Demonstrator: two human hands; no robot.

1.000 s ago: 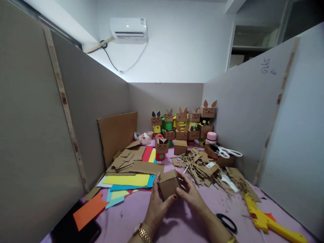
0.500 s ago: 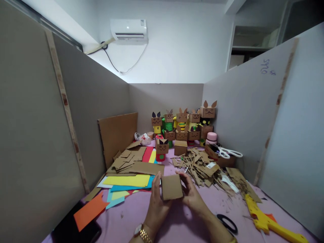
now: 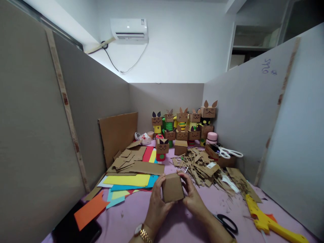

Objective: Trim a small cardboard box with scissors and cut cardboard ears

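A small brown cardboard box (image 3: pixel 173 188) is held between both hands, just above the purple tablecloth (image 3: pixel 131 219). My left hand (image 3: pixel 159 199) grips its left side, thumb near the top edge and fingers underneath. On the opposite side my right hand (image 3: pixel 192 195) is closed round the right edge. One flat square face of the box is turned up toward me; its underside is hidden. Beside my right forearm lie black-handled scissors (image 3: pixel 227 224), partly covered by the arm.
Cardboard scraps (image 3: pixel 199 165) are heaped behind my right hand. Coloured paper sheets (image 3: pixel 126 180) and cardboard pieces lie left. Cardboard animal figures (image 3: pixel 182 118) stand at the back, near a plain box (image 3: pixel 180 147). A yellow glue gun (image 3: pixel 268 221) lies right, a black phone-like slab (image 3: pixel 76 227) left.
The box has tilted slightly in my hands, its top face now turned a little. My left thumb has shifted right along the box's upper left corner.
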